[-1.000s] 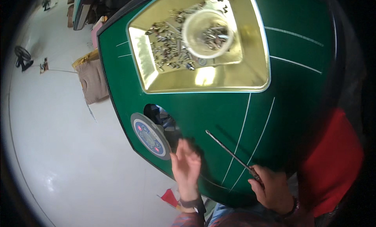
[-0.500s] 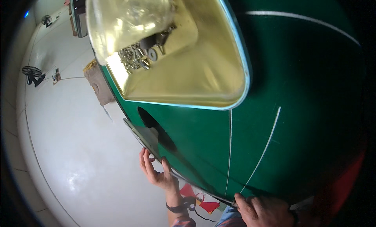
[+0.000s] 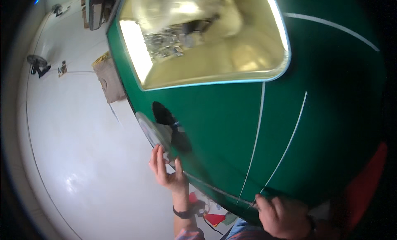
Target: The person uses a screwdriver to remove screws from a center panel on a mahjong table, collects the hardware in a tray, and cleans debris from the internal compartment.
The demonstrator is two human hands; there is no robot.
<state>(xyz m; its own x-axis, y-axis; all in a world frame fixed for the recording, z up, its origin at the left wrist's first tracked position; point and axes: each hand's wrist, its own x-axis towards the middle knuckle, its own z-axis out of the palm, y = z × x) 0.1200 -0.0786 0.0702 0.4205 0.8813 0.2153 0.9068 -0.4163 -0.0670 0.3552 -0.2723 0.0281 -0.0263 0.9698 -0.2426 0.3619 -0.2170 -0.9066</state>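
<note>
My left hand (image 3: 170, 174), a dark band on its wrist, is at the left edge of the green surface (image 3: 219, 132). Its fingers and thumb curl around the lower end of a pale, thin, rounded plate (image 3: 149, 130), tilted at the edge. From near that hand a thin grey rod (image 3: 215, 191) runs down to my right hand (image 3: 283, 217), whose fingers close on its end. What lies inside the right fist is hidden. A dark oval patch (image 3: 162, 113) shows on the green surface beside the plate.
A gold-coloured metal tray (image 3: 215, 70) on the green surface holds small metal hardware (image 3: 165, 43) and a clear plastic bag (image 3: 178, 6). White lines (image 3: 255, 145) mark the green. A brown cardboard piece (image 3: 111, 80) and a black fan (image 3: 38, 65) are off to the left.
The view has shifted, so the tray sits higher and farther right. The pale plate has turned to show more of its flat face. Both hands keep their grips.
</note>
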